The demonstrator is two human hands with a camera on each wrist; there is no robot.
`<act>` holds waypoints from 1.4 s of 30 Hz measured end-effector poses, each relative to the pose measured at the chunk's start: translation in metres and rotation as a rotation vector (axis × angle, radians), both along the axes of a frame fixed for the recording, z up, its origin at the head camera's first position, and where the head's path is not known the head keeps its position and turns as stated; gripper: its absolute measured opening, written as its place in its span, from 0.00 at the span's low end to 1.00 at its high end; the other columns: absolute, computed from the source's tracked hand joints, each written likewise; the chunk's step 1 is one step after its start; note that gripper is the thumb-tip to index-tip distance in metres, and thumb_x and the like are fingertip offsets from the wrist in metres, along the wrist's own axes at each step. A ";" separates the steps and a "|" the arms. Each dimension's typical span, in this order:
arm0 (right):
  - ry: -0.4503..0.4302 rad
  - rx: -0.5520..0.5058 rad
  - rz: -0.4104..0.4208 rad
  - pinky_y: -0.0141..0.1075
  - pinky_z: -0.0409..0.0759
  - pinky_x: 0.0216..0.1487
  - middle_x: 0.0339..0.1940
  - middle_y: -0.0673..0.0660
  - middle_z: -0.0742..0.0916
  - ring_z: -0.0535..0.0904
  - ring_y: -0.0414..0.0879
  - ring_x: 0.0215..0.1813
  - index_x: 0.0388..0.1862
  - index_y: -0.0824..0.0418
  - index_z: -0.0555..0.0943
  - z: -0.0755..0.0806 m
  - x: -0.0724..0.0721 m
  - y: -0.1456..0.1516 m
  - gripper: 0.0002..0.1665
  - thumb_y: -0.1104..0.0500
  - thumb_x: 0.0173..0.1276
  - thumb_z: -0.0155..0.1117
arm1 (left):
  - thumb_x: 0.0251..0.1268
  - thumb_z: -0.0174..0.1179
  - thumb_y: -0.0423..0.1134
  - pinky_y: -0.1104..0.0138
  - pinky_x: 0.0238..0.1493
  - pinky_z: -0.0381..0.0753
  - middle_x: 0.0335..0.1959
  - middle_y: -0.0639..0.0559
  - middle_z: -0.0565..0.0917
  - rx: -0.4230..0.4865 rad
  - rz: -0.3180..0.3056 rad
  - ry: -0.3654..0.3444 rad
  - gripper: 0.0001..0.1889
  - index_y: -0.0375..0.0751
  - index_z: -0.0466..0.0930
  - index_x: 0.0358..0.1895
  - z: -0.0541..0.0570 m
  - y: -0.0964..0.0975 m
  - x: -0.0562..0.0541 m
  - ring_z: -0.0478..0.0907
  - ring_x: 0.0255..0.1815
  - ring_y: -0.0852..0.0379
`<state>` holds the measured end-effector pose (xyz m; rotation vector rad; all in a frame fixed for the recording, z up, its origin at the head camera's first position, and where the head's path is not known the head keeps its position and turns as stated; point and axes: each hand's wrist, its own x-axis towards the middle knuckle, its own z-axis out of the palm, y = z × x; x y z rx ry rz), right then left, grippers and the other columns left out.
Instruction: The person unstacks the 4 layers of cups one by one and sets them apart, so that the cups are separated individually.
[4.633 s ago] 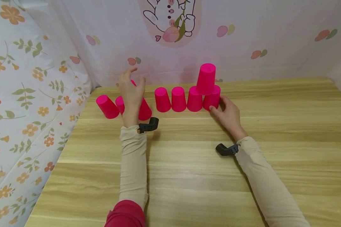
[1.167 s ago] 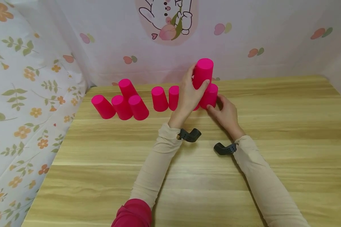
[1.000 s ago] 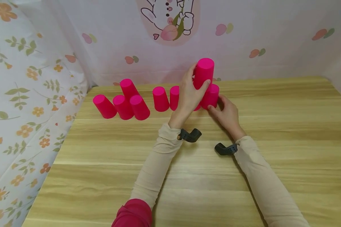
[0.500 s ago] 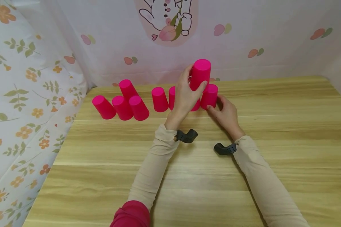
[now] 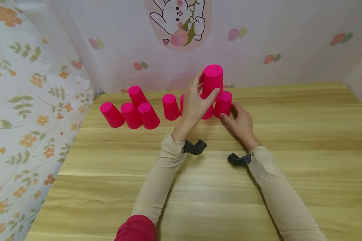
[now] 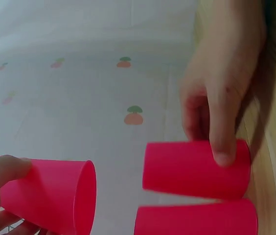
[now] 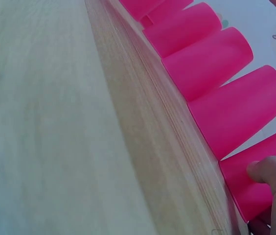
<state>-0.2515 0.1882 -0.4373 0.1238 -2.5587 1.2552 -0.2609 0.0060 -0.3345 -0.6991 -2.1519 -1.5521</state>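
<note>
My left hand [image 5: 195, 103] grips an upside-down pink cup [image 5: 213, 80] by its sides, thumb on the near face. In the left wrist view a gap shows between this raised cup [image 6: 50, 193] and the standing ones. At the right end of a row, my right hand [image 5: 240, 124] holds the base of another upside-down pink cup [image 5: 223, 104], which stays on the table; its thumb presses that cup [image 7: 245, 183] in the right wrist view. Beside it stands a further cup [image 5: 207, 113], partly covered by the left hand. A left cup of the row [image 5: 171, 107] is in plain sight.
Left of the row, three pink cups [image 5: 112, 114] stand side by side, with one more cup [image 5: 137, 95] higher up behind them. The wooden table [image 5: 205, 197] ends at a printed cloth backdrop [image 5: 253, 20], and a floral cloth [image 5: 33, 110] hangs at the left.
My left hand came from the left group to the cup atop the row's right end, gripped it, and has since shifted it slightly left, off its place. The right hand stays on its cup.
</note>
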 end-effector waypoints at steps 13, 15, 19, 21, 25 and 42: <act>0.020 0.005 -0.002 0.49 0.67 0.60 0.57 0.66 0.78 0.72 0.59 0.60 0.61 0.68 0.71 -0.004 0.000 0.000 0.33 0.53 0.60 0.65 | 0.54 0.66 0.34 0.66 0.53 0.75 0.55 0.41 0.74 -0.090 0.040 0.052 0.34 0.28 0.62 0.63 -0.002 -0.057 0.012 0.72 0.55 0.52; 0.011 0.005 -0.007 0.49 0.67 0.60 0.57 0.65 0.78 0.72 0.59 0.60 0.61 0.68 0.71 -0.005 0.000 0.000 0.34 0.53 0.60 0.65 | 0.54 0.66 0.34 0.65 0.52 0.75 0.55 0.41 0.74 -0.105 0.048 0.046 0.33 0.29 0.62 0.63 -0.002 -0.063 0.014 0.72 0.54 0.52; 0.003 0.003 -0.012 0.48 0.67 0.60 0.57 0.65 0.78 0.72 0.58 0.60 0.61 0.68 0.71 -0.004 0.000 0.000 0.34 0.52 0.59 0.65 | 0.54 0.66 0.34 0.66 0.52 0.75 0.55 0.42 0.74 -0.115 0.062 0.018 0.33 0.29 0.62 0.63 -0.005 -0.074 0.019 0.72 0.54 0.52; 0.002 0.002 -0.010 0.48 0.67 0.60 0.58 0.65 0.78 0.72 0.58 0.60 0.61 0.68 0.71 -0.004 0.000 -0.001 0.34 0.52 0.59 0.66 | 0.54 0.66 0.34 0.66 0.53 0.74 0.54 0.41 0.74 -0.131 0.070 0.011 0.33 0.29 0.63 0.63 -0.008 -0.077 0.021 0.72 0.54 0.52; 0.001 0.007 -0.006 0.48 0.67 0.60 0.57 0.65 0.78 0.72 0.59 0.60 0.61 0.68 0.70 -0.004 0.000 -0.001 0.34 0.52 0.60 0.65 | 0.53 0.66 0.35 0.68 0.55 0.72 0.53 0.41 0.75 -0.173 0.082 0.013 0.33 0.29 0.64 0.62 -0.014 -0.084 0.023 0.72 0.53 0.51; -0.002 0.006 0.001 0.49 0.66 0.61 0.58 0.66 0.77 0.71 0.60 0.60 0.62 0.69 0.70 -0.004 0.000 -0.001 0.34 0.52 0.61 0.64 | 0.51 0.69 0.34 0.57 0.49 0.77 0.53 0.40 0.75 -0.213 0.089 -0.015 0.34 0.29 0.65 0.61 -0.029 -0.107 0.042 0.75 0.51 0.48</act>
